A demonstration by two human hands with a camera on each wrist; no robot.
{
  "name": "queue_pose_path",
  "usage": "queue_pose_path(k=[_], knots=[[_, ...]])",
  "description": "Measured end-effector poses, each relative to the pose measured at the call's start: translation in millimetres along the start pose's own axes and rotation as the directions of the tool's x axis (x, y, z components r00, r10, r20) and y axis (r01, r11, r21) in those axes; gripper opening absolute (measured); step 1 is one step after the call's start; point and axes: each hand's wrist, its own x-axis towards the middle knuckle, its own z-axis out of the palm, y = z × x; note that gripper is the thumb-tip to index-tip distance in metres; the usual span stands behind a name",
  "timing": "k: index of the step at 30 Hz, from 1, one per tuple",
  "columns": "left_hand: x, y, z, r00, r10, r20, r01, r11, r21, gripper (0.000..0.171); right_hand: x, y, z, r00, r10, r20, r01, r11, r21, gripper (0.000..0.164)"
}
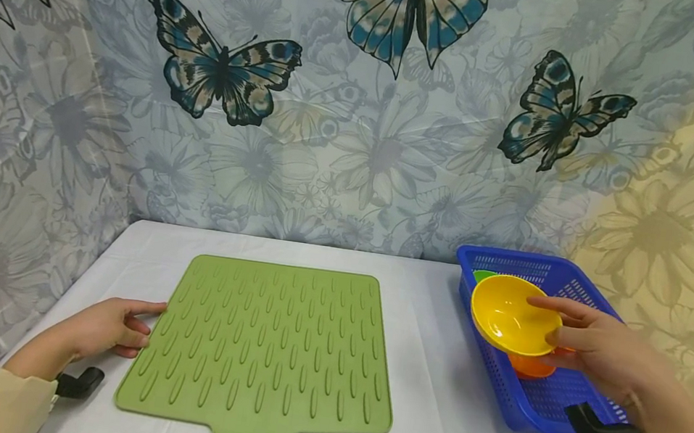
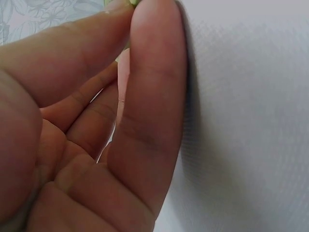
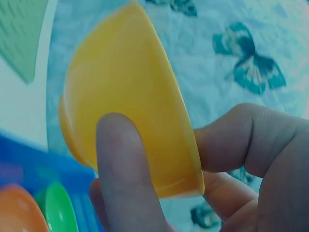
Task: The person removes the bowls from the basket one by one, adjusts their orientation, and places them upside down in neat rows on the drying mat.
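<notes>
Yellow bowl (image 1: 495, 316) is lifted, pinched in my right hand (image 1: 614, 361) above the right-side basket (image 1: 527, 420); my left hand (image 1: 104, 331) pinches the mat's (image 1: 266, 352) left edge. Orange bowl (image 1: 529, 368) and green piece (image 3: 60, 210) remain inside.

Yel. bowl (image 1: 505, 318) is glossy plastic, grn mat (image 1: 266, 352) matt w/ ridges, basket (image 1: 507, 387) plastic.
</notes>
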Motion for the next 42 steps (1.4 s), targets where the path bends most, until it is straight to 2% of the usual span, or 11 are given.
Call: queue_pose_path(k=[7,20,22,24,27,30,31,33,37,39,42], knots=[[0.0,-0.8,-1.2,1.000,-0.009,0.007,0.009,1.000,-0.012,0.073,6.9,-2.8,46.3,0.998,0.010,-0.055,-0.014,0.998,-0.063,0.052],[-0.3,1.7,-2.0,1.000,-0.022,0.009,0.022,1.000,-0.013,0.074,24.3,0.1,117.7,0.999,-0.014,-0.035,0.014,1.000,0.018,0.059],[-1.3,4.4,-1.0,1.000,-0.013,0.010,0.013,1.000,0.014,0.075,27.6,1.7,123.7,0.999,-0.008,-0.032,0.008,1.000,0.021,0.060],[-3.6,12.1,2.1,1.000,0.008,-0.007,-0.007,0.993,0.122,0.077,30.4,3.2,128.5,0.999,-0.002,-0.033,0.002,1.000,0.018,0.060],[-8.6,34.2,12.1,0.992,0.094,-0.087,-0.050,0.908,0.417,0.085,33.8,4.1,133.3,0.999,0.001,-0.040,-0.001,1.000,-0.001,0.060],[-11.1,64.9,30.1,0.967,0.186,-0.172,-0.054,0.816,0.576,0.102,36.2,4.4,136.6,0.999,0.001,-0.047,-0.002,1.000,-0.004,0.060],[-10.7,74.7,37.5,0.959,0.214,-0.184,-0.073,0.819,0.568,0.106,36.9,4.3,137.7,0.999,0.001,-0.047,-0.001,1.000,-0.003,0.060],[-8.1,91.3,53.5,0.950,0.256,-0.180,-0.143,0.867,0.478,0.113,38.3,4.6,140.0,0.999,-0.002,-0.045,0.002,1.000,0.004,0.061],[1.4,111.6,88.7,0.934,0.338,-0.116,-0.311,0.928,0.206,0.111,41.2,5.2,146.6,0.999,0.004,-0.043,-0.004,1.000,0.008,0.060],[6.2,118.7,106.1,0.926,0.371,-0.073,-0.369,0.929,0.043,0.107,42.6,5.4,150.5,0.999,0.005,-0.038,-0.004,1.000,0.012,0.060],[10.7,129.5,129.9,0.911,0.411,0.008,-0.400,0.890,-0.217,0.099,44.1,5.3,157.3,1.000,0.004,-0.031,-0.004,1.000,0.021,0.061]])
